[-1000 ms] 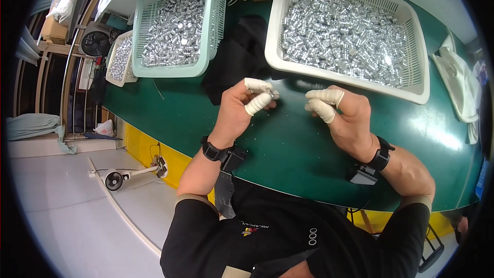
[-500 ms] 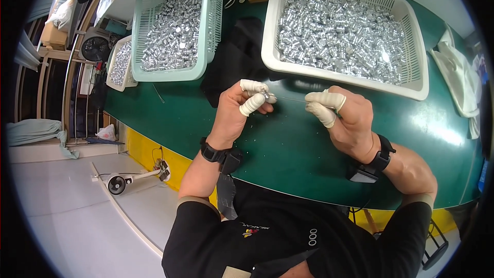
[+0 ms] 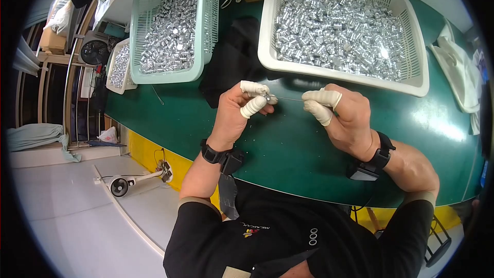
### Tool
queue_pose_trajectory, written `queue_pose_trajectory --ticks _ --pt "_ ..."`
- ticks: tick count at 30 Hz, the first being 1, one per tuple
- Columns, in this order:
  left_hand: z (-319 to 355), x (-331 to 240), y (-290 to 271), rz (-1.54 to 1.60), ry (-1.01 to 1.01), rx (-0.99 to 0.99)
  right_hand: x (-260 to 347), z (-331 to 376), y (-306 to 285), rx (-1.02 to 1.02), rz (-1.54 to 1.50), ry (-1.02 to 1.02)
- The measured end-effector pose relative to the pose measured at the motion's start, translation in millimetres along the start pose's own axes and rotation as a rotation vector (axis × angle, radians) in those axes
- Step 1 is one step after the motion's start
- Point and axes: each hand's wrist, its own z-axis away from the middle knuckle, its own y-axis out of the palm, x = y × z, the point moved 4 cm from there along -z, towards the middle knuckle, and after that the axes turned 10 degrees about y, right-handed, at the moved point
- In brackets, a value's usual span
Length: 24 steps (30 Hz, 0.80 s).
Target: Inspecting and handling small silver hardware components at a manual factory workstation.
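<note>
My left hand (image 3: 237,107), with pale rubber cots on its fingertips, pinches a small shiny metal part (image 3: 266,97), mostly covered by the fingers. Opposite it, my right hand (image 3: 343,113) also wears finger cots and grips a thin metal rod (image 3: 290,99) like a needle or wire. The rod runs level from the right fingertips to the metal part; whether its tip is inside the part is too small to tell. Both hands are above the green table (image 3: 288,149). Behind them stands a white basket (image 3: 342,74) heaped with small silver metal cylinders (image 3: 339,31).
At the back left is a mint-green basket (image 3: 164,76) of similar cylinders, beside a smaller white basket (image 3: 117,87). Black cloth (image 3: 226,67) lies between the large baskets. A thin hooked wire (image 3: 158,96) rests on the table's left. White cloth (image 3: 458,72) hangs at the right edge.
My right hand has shifted slightly left, bringing the rod closer to my left hand. The left hand keeps its pinch on the metal part. The whole view has shifted a little.
</note>
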Motion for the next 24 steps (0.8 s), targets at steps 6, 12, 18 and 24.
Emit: queue_pose_trajectory --ticks 6,12,18,24 --pt "2.2 -1.3 5.5 -0.048 0.02 0.033 -2.8 5.2 4.4 0.055 0.046 -0.03" --pt "3.4 0.5 5.1 -0.038 0.036 0.017 -21.6 17.1 15.7 0.067 -0.327 0.543" --pt "3.3 1.6 7.8 -0.04 0.041 0.013 -21.7 19.0 18.3 0.097 -0.304 0.505" --pt "5.0 3.9 10.3 -0.069 0.081 0.043 -33.4 18.4 19.8 0.125 -0.487 0.826"
